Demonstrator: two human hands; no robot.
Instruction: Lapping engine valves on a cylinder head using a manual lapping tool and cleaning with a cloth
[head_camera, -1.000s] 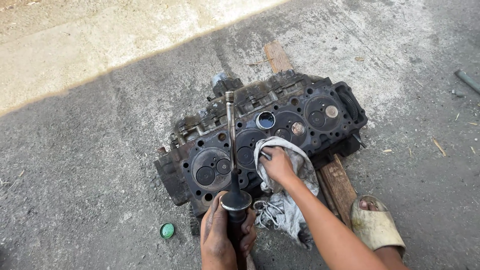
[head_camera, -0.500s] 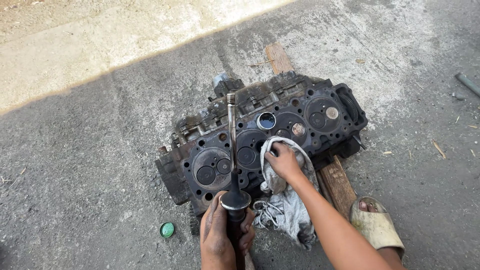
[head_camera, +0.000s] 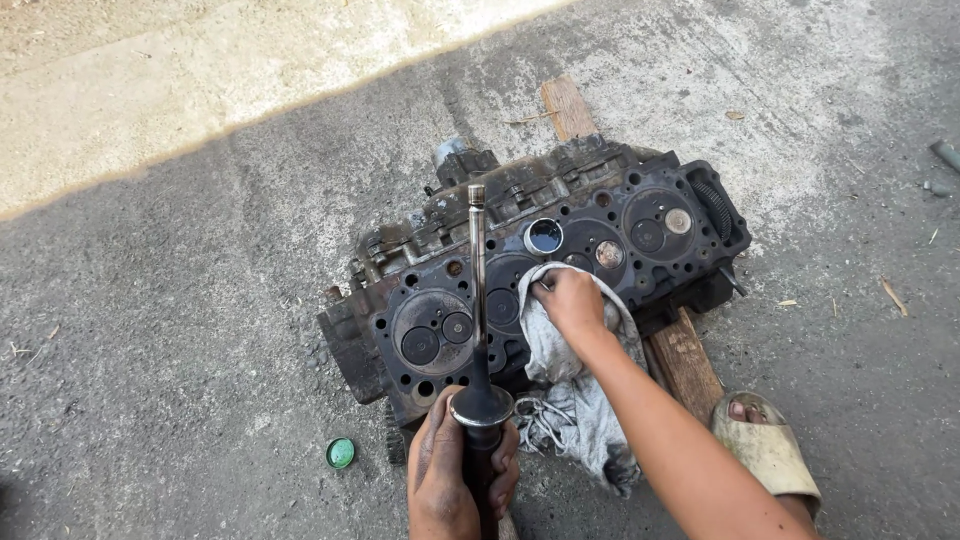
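A dark, greasy engine cylinder head (head_camera: 640, 225) lies face up on the concrete, resting on wooden planks (head_camera: 686, 362). My left hand (head_camera: 452, 478) grips a dark tool handle with an engine valve (head_camera: 477, 300) on its end, stem pointing up and away. My right hand (head_camera: 572, 302) presses a dirty grey rag (head_camera: 575, 420) onto the middle of the head, near a valve seat. The rag hangs down over the head's near edge.
A small round tin (head_camera: 544, 237) sits on the head beside the rag. A green bottle cap (head_camera: 340, 453) lies on the ground at the lower left. My sandalled foot (head_camera: 765, 445) rests by the plank at the lower right.
My right hand has shifted the rag slightly on the cylinder head, a small wiping motion. The left hand and the valve stay where they were.
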